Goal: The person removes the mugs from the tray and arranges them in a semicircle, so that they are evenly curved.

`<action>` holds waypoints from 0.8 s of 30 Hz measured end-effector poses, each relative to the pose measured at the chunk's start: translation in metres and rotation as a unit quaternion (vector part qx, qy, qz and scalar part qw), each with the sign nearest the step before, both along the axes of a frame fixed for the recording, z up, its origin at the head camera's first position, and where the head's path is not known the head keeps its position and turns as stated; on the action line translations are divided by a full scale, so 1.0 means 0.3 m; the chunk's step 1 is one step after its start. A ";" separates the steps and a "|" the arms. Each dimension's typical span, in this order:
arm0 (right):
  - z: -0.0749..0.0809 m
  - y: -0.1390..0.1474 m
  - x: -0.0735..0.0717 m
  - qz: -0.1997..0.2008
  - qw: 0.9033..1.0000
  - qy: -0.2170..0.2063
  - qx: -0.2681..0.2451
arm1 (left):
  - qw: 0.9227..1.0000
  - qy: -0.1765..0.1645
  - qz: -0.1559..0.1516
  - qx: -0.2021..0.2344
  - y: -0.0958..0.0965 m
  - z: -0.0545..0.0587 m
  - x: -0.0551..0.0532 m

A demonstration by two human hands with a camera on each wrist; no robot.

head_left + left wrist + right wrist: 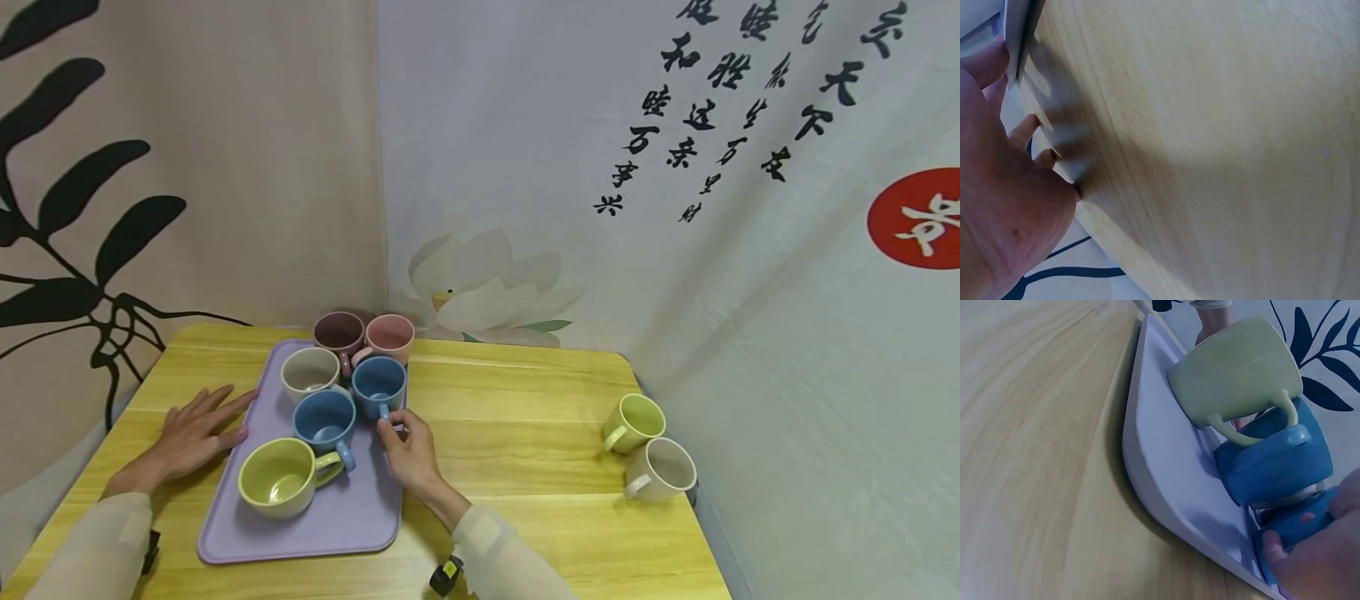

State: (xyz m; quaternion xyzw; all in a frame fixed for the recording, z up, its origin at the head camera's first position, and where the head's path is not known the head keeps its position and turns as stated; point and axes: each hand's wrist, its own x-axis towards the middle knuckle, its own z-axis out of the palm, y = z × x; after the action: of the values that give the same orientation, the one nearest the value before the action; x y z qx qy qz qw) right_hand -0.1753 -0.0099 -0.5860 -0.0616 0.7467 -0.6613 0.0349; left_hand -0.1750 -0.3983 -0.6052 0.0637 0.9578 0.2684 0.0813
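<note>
A lilac tray [300, 537] lies on the table and bears several cups. My right hand [411, 454] pinches the handle of a blue cup [378, 385] at the tray's right side; in the right wrist view its fingers are against that cup, low in the corner. Spread fingers of my left hand [191, 433] touch the tray's left rim. Left of the held cup stands a second blue cup [325, 421], with a wide yellow-green cup [279, 479] in front of it. A whitish cup [310, 372], a maroon cup [339, 333] and a pink cup [392, 337] are farther back.
On the right of the wooden table [517, 433] stand a light green cup [636, 422] and a white cup [662, 469], close together near the edge. A printed curtain [487, 150] hangs right behind the table.
</note>
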 end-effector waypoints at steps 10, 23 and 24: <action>0.020 0.048 0.018 0.016 1.000 0.002 -0.018 | 1.000 -0.002 -0.001 0.000 -0.001 -0.001 0.004; 0.034 0.164 0.024 0.009 1.000 0.021 -0.018 | 1.000 -0.002 -0.003 -0.002 -0.006 -0.006 0.006; 0.032 0.175 0.024 0.006 1.000 0.022 -0.019 | 1.000 -0.002 -0.002 -0.002 -0.006 -0.007 0.005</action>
State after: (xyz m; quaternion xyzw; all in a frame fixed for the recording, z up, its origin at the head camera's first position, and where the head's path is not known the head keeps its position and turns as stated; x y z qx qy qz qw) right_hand -0.1681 0.0426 -0.5763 -0.0810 0.7345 -0.6734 0.0212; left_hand -0.1734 -0.4002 -0.6072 0.0652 0.9580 0.2661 0.0844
